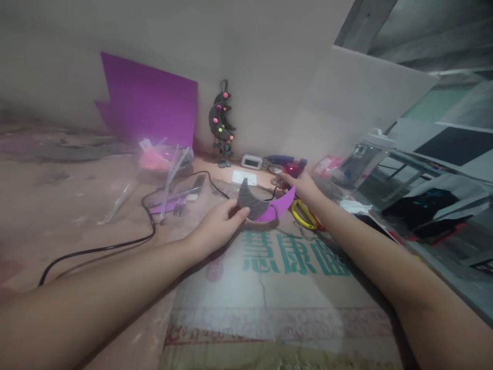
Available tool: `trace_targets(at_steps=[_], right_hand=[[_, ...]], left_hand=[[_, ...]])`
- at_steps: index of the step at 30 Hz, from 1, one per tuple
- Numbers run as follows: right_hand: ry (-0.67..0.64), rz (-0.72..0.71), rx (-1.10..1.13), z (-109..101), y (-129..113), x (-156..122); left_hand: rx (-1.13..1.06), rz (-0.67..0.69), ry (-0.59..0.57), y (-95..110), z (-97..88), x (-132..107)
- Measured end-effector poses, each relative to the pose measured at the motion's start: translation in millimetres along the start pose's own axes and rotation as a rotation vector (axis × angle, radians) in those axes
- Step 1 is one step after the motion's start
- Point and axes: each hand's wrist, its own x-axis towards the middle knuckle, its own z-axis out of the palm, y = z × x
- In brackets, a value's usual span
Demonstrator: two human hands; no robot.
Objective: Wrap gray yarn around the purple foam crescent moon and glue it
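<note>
We count two bare hands at work: our left hand point(219, 224) has its thumb and fingers closed on one crescent point(260, 207), gripping the end wrapped in grey strand, while the other end is bare purple. The crescent is just above one printed sheet point(227, 293), on which we make out three teal characters, the third partly hidden by our right forearm. Our right hand point(303, 186) is farther out, fingers bent, beside one dark device point(298, 165) with a single red light; we cannot tell whether it grips anything. Near the crescent's purple tip lies one yellow loop handle point(301, 221). Beyond our hands are one white clock point(251, 162) and one white card point(244, 178). One hanging ornament point(219, 121), bearing at least six small coloured balls, is against the wall, right of one large purple board point(154, 103). One black cord point(96, 250) curves on our left, and one clear jug point(358, 160) stands on our right.
</note>
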Motion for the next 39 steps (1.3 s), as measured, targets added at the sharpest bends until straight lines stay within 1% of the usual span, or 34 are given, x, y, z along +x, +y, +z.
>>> trace_targets(at_steps=[3, 5, 8, 10, 12, 15, 17, 21, 24, 28, 32, 35, 39], right_hand=[[0.087, -0.034, 0.012, -10, -12, -17], [0.183, -0.058, 0.053, -18, -19, -31], [0.225, -0.086, 0.099, -30, -26, -57], [0.265, -0.086, 0.075, -35, -28, -76], [0.295, -0.066, 0.038, -35, -28, -94], [0.258, -0.042, -0.015, -26, -26, -115], [0.225, -0.058, -0.1, -17, -26, -124], [0.103, -0.151, -0.27, -9, -28, -131], [0.05, -0.192, -0.274, -10, -28, -133], [0.022, -0.191, -0.264, -12, -30, -134], [-0.026, -0.267, -0.307, -11, -33, -133], [-0.018, -0.302, -0.331, -9, -33, -132], [0.064, -0.313, -0.407, -9, -35, -131]], left_hand=[[0.008, -0.006, 0.018, -1, 0.0, 0], [0.013, -0.01, 0.029, 0, -0.4, 0], [0.018, -0.013, 0.042, 1, -1.4, 0], [0.025, -0.008, 0.048, 2, -1.9, 0], [0.039, -0.003, 0.051, 2, -2.3, 0], [0.096, -0.005, 0.054, 2, -2.5, 0], [0.135, -0.003, 0.057, 2, -2.9, -1], [0.166, -0.001, 0.05, 3, -3.7, -1], [0.162, 0.012, 0.041, 3, -3.7, -1], [0.126, 0.003, 0.064, 3, -3.3, 0], [0.08, -0.01, 0.103, 6, -4.5, 1], [0.077, -0.032, 0.132, 6, -5.7, 2], [0.103, -0.033, 0.162, 3, -6.4, 3]])
